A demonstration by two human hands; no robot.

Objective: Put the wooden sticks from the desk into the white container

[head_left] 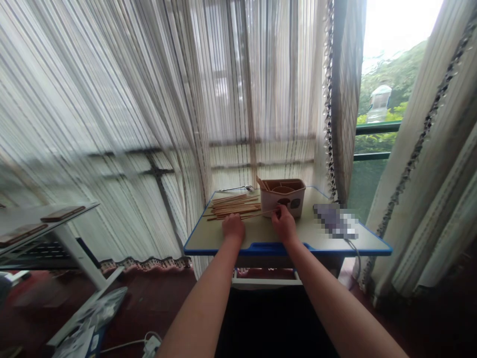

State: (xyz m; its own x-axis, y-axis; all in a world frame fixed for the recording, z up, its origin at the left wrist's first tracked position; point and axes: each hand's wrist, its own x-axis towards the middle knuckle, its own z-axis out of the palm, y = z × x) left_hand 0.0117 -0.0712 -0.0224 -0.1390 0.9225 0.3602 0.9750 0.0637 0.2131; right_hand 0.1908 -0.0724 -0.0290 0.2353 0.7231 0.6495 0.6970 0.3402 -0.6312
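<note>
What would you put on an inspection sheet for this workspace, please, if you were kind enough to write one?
Surface: pale desk with a blue edge.
Job's things: thin sticks lie in a loose pile, left of a container whose contents are unclear.
Clutter: pixelated item at the desk's right.
Hands: right hand pinches a single stick, which reaches toward the left hand; left grip unclear.
Cables: grey cable hanging at right; white cable on the floor.
Surroundings: sheer curtains; second table at left.
</note>
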